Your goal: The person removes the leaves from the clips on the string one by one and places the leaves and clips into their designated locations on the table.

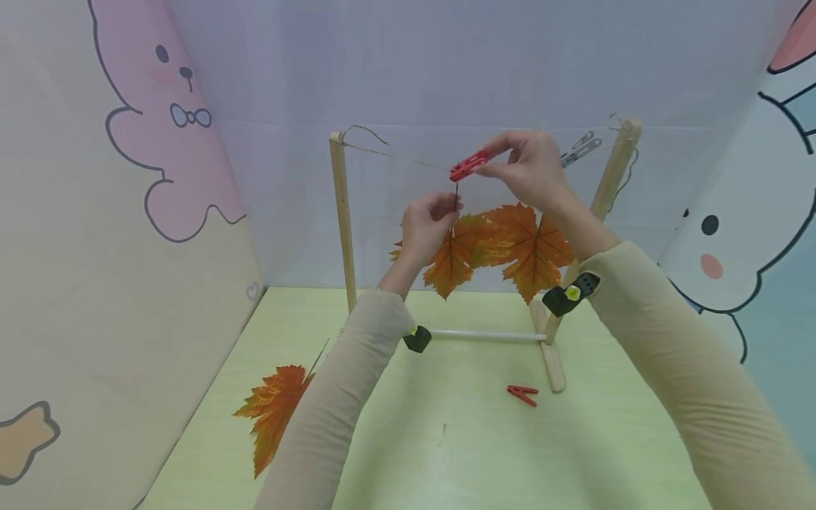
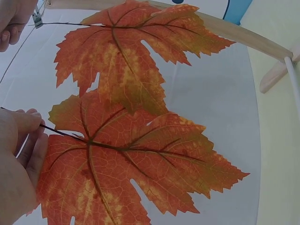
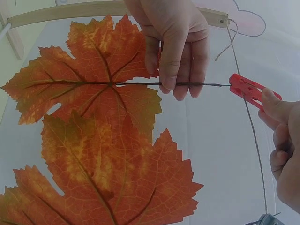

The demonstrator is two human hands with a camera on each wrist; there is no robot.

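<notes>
A pale yellow-green tabletop point(image 1: 446, 460) spans the lower frame. Pale walls point(image 1: 127, 319) carry a pink cartoon animal point(image 1: 166, 78) at upper left and a white one at right. At upper centre, the right hand point(image 1: 534, 168) pinches a red plastic clothespin point(image 1: 468, 166) at a beige twine line point(image 1: 401, 158); the left hand point(image 1: 426, 225) pinches the dark stem point(image 3: 211, 85) of an orange-green maple-shaped leaf point(image 1: 451, 263) below.

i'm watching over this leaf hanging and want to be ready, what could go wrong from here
The stem pinched by the left hand seems to meet the red peg only at its tip, so it might slip out. The held leaf overlaps the hanging leaf in view, so they could snag. The string looks thin and may jerk if the right hand tugs.
</notes>
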